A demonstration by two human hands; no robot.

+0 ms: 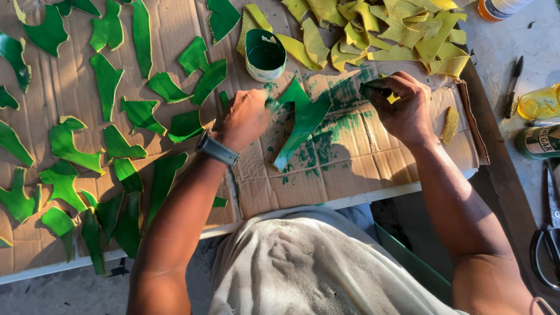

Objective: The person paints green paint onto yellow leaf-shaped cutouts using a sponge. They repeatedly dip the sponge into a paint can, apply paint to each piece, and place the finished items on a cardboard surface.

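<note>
One freshly painted green leaf-shaped piece of thin material [303,119] lies on the paint-smeared brown cardboard sheet [361,157], between the two hands. The left hand [246,116] presses down on the piece's upper left edge, its fingers curled onto it and smudged green. The right hand [402,108] is clenched around one small dark brush or dauber [376,89], whose tip sits just right of the piece, apart from it; a scrap of yellow shows under the fingers. One grey watch [217,149] circles the left wrist.

One round paint tub with green inside [264,55] stands on the cardboard just above the left hand. To the left, roughly thirty green painted pieces [108,81] are spread out singly, mostly apart from one another. At the top, one heap of unpainted yellow pieces [385,32] overlaps too much to count, and one more yellow piece [450,125] lies alone right of the right hand.

On the grey surface at right are one black pen [514,86], one yellow plastic bottle [539,102], one green-labelled bottle lying down [538,142] and one pair of black scissors [548,245].
</note>
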